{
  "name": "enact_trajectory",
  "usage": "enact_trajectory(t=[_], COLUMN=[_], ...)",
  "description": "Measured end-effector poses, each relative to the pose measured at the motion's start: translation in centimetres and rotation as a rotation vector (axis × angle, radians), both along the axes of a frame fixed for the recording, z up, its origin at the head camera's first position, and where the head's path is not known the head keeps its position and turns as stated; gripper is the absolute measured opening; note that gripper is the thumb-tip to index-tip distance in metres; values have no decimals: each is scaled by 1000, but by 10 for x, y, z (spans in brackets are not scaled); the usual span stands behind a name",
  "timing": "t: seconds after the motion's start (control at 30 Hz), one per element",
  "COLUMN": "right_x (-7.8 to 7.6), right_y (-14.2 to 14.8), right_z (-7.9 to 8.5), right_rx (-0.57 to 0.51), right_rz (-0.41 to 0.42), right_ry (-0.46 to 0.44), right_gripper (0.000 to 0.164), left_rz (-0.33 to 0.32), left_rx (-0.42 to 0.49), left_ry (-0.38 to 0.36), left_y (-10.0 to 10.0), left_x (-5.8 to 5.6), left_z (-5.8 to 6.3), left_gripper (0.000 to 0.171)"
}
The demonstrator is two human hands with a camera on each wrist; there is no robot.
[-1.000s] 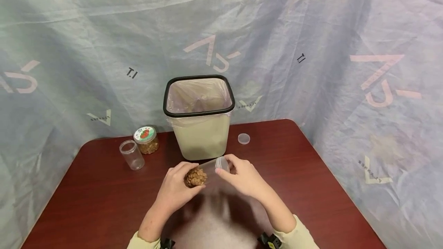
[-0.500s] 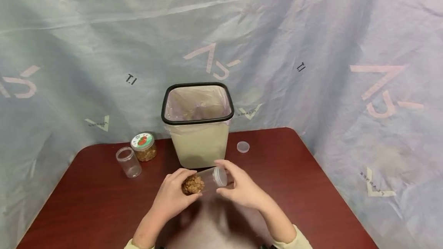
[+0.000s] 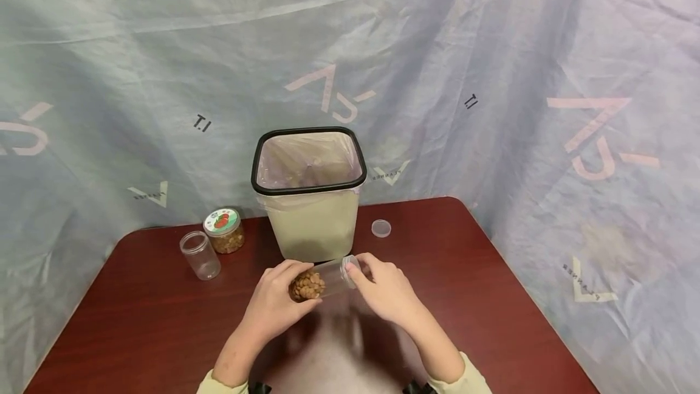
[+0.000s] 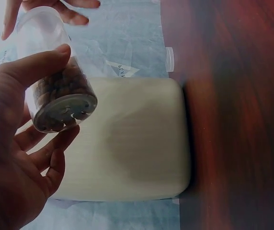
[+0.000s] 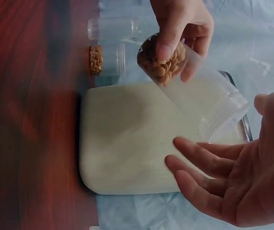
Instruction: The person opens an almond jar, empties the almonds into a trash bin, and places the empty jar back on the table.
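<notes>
We see a tall jar (image 3: 332, 275), clear and smooth with straight round walls (glass or plastic, we cannot tell), held above the table (image 3: 164, 321) in front of the bin (image 3: 314, 224) and tipped well over toward its side. Brown pieces (image 3: 307, 285), rounded and lumpy, heap up in its base end; the rest is see-through as far as a ridged end (image 5: 225, 115) that looks milky where it catches the light.

The left hand (image 3: 276, 303) grips the base end, thumb on one side and fingers curled round the other. The right hand (image 3: 388, 295) is at the ridged end, its fingers spread in our right wrist view; we cannot tell whether a fingertip touches the tall jar.

The bin is cream-coloured and smooth with rounded corners, narrowing downward under a black rim (image 3: 308, 190), and a thin, crinkled bag (image 3: 295, 163) lines it. To its left we have an uncapped jar (image 3: 200, 255), a clear cylinder, just beside a squat jar (image 3: 225, 239) of chunky brown bits under a printed white-and-green top. A round, clear lid (image 3: 381, 228) lies flat to the bin's right. The table is dark red with a wood grain, and wrinkled, silvery cloth (image 3: 426, 47) hangs behind.
</notes>
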State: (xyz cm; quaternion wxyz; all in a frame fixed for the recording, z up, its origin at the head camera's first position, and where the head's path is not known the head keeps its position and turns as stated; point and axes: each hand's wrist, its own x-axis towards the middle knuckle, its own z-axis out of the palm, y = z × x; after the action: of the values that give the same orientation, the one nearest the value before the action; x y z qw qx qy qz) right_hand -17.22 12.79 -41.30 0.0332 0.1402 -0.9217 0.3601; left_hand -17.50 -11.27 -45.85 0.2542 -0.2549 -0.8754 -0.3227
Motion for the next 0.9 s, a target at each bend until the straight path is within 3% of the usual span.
enact_trajectory(t=[0.2,0.5,0.9], right_x=[-5,-3,-6], right_y=[-2,3,4], right_z=[5,0,-4], right_rx=[-39,-205,-255], right_rz=[46,262,431], right_ry=[-10,-58,121], right_gripper=[46,33,57], left_rz=[2,18,23], left_rx=[-16,-47,-31], left_ry=[19,-2,-15], left_y=[-4,-5,-6], left_x=[-1,6,9], left_z=[4,-3,-3], left_gripper=[60,59,60])
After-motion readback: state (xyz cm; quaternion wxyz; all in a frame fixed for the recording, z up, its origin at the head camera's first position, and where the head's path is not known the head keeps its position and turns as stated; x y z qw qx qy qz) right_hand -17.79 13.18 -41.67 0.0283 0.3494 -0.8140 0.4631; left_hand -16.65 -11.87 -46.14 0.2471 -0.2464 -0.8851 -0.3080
